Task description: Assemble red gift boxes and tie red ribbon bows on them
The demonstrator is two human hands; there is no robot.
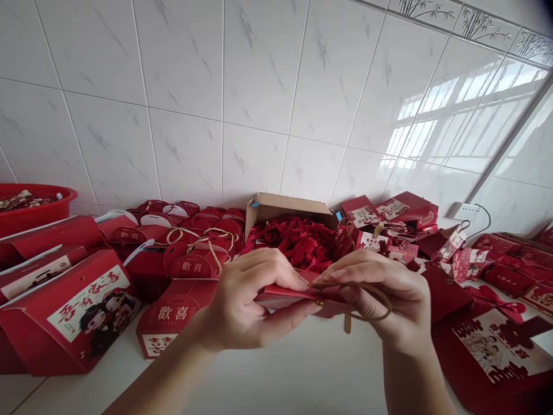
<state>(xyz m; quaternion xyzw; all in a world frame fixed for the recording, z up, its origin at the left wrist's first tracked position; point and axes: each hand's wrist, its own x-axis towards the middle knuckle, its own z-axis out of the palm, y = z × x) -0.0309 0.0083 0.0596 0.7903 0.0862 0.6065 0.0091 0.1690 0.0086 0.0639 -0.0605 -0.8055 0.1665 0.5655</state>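
A small red paper gift box (287, 297) is held up in front of me between both hands, its top edge towards me. My left hand (259, 294) pinches the box's left side, thumb along the near edge and fingers over the far one. My right hand (389, 294) is closed at the right end, with a gold-brown ribbon (382, 308) pinched between thumb and fingers. The ribbon forms a loop by the right thumb, and one end hangs below the box. Most of the box's lower body is hidden by the hands.
A cardboard carton (294, 203) of dark red ribbons (298, 239) stands behind the hands. Red boxes (177, 311) with rope handles fill the left, near a red basin (34, 210). More decorated boxes and bags (488, 357) lie right, below a power socket (465, 211) on the tiled wall.
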